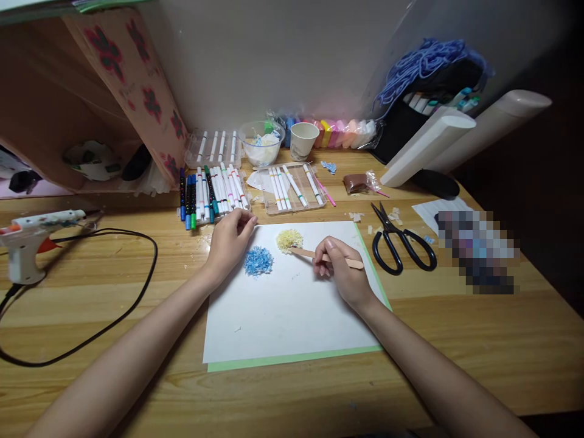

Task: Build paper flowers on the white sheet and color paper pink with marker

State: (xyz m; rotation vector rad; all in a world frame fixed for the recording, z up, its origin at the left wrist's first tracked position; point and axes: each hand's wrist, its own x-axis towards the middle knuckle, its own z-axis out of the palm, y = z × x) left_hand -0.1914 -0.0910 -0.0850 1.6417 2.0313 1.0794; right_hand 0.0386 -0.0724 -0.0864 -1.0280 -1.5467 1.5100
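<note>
1. The right hand (340,267) is closed around a wooden stick (302,252), whose tip touches the yellow shred pile (289,239) on the white paper (283,310). A hard push could scatter the loose shreds.
2. The left hand (229,239) rests with curled fingers at the paper's far-left corner, just beside the blue shred pile (258,261). Whether it pinches anything cannot be told. A careless wrist could smear that pile.
3. Without that hand's weight, the paper might slide on the worktop (137,340).
</note>
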